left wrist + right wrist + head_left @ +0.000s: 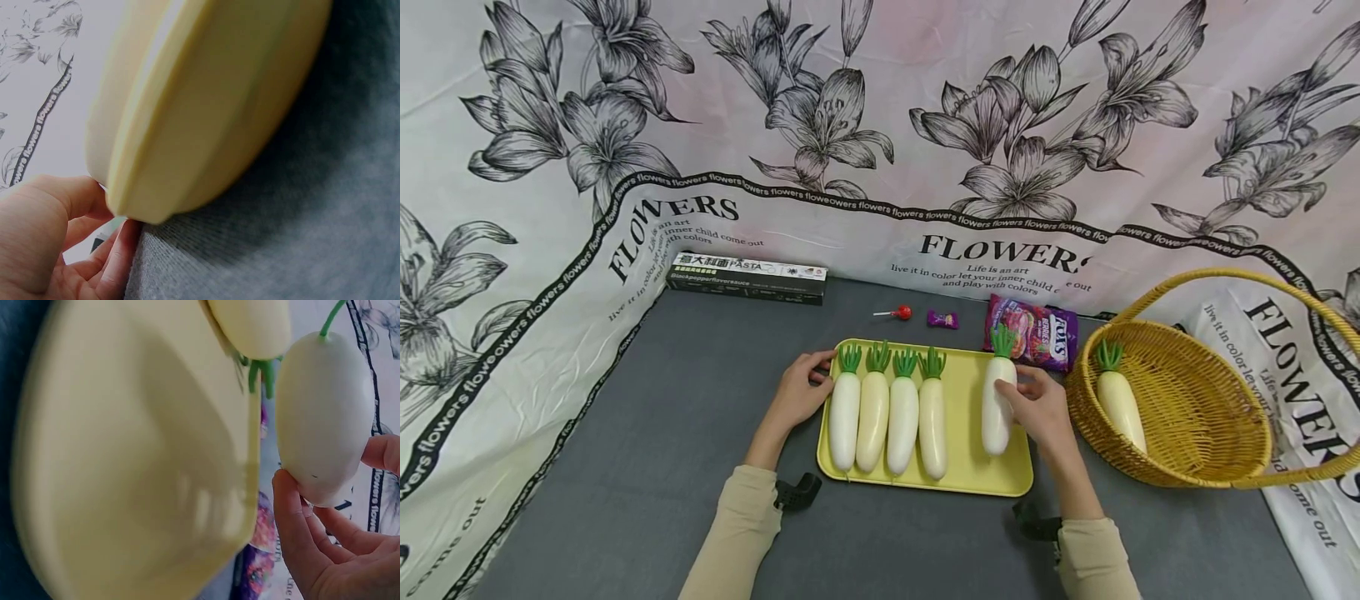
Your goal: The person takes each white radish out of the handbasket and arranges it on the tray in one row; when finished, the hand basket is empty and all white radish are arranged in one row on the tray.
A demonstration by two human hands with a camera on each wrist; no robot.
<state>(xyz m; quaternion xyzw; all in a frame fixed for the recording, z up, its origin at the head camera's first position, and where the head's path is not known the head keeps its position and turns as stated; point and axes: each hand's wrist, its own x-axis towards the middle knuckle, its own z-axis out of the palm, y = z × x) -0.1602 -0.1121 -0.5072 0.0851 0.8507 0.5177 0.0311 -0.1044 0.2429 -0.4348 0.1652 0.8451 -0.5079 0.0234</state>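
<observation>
My right hand (1037,408) grips a white radish (997,417) with green leaves, its thumb and fingers round the sides. This radish is held above the right part of a yellow tray (966,400). In the right wrist view, fingers (294,519) hold the lower part of the white radish (325,419). My left hand (801,387) pinches the tray's far left corner; the left wrist view has its fingers (119,262) at the rim. Several white and cream radishes lie side by side on the tray's left half, including a cream radish (933,429), leaves pointing away.
A wicker basket (1217,400) with a tall handle stands at the right, another cream radish (1120,404) inside. Behind the tray lie a purple candy bag (1056,337), a small purple candy (942,319) and a red lollipop (904,312). A pasta box (745,279) is at back left.
</observation>
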